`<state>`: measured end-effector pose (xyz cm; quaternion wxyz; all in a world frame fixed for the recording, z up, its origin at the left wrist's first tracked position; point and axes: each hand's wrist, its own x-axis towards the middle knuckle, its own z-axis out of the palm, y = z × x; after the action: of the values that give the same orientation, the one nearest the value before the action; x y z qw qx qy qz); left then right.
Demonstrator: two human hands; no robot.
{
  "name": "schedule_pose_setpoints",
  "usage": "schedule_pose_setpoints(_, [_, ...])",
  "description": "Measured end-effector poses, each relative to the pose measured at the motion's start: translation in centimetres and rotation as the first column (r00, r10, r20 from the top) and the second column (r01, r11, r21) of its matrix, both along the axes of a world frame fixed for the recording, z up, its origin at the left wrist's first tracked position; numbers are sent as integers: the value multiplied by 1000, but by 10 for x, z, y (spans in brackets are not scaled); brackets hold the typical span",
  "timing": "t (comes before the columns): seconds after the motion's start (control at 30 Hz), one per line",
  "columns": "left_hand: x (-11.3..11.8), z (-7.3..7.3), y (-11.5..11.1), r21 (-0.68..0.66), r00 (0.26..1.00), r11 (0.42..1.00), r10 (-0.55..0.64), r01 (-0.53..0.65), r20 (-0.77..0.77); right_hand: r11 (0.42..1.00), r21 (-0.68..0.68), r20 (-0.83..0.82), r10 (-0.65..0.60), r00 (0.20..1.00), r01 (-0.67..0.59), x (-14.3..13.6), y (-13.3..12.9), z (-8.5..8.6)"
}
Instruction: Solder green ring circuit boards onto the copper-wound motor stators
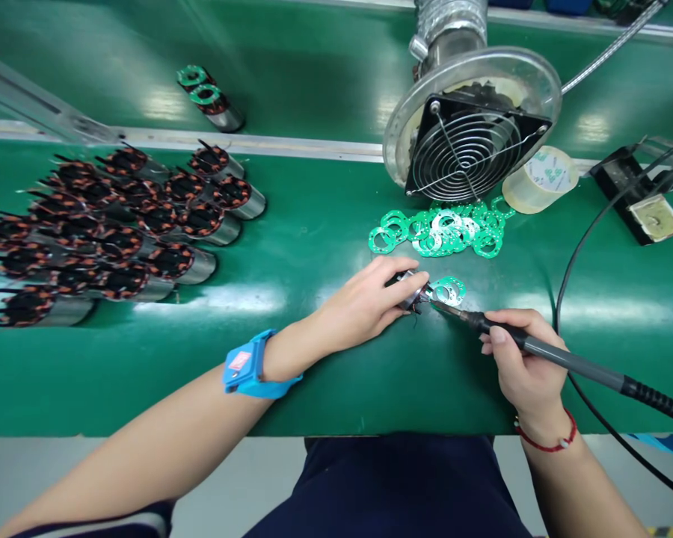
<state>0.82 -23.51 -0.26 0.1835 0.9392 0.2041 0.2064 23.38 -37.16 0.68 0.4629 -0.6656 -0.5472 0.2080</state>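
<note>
Motor core [408,300] mid-bench, near the front edge, tilted, its wire end to the right. My left hand [370,302] has thumb and fingers closed round it. My right hand [530,362] curls about a soldering iron [572,365], tip at the wire end; contact unclear. Just right of the core, green ring boards [456,287]; farther back, a heap of rings [449,237] below a fan [471,153]. Wound cores [123,280] crowd the left.
</note>
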Motion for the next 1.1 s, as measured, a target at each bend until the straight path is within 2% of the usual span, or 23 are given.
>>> schedule_pose_setpoints(0.33, [-2, 4, 1, 28, 999, 1000, -8, 9, -46, 999, 22, 56, 24, 998, -25, 0, -2, 1])
schedule_pose_setpoints(0.5, [-1, 7, 2, 56, 999, 998, -30, 32, -37, 994, 110, 49, -19, 999, 13, -2, -1, 0])
schedule_pose_setpoints(0.77, [-1, 5, 4, 3, 998, 999, -40, 40, -42, 985, 170, 79, 3, 997, -16, -5, 0, 0])
schedule_pose_setpoints(0.83, [-1, 5, 4, -53, 1000, 999, -14, 13, -4, 987, 158, 35, 4, 999, -9, -7, 1, 0])
schedule_pose_setpoints(0.93, [0, 7, 0, -213, 992, 974, 93, -74, 79, 1000, 20, -7, 18, 1000, -18, -10, 7, 2])
schedule_pose_setpoints(1.03, [1, 13, -6, -384, 973, 912, 202, -145, 113, 990, -133, 25, 50, 998, -47, -16, 14, 8])
schedule_pose_setpoints(1.1, [0, 16, -10, -482, 967, 865, 223, -138, 125, 986, -151, -18, 69, 997, -71, -23, 19, 12])
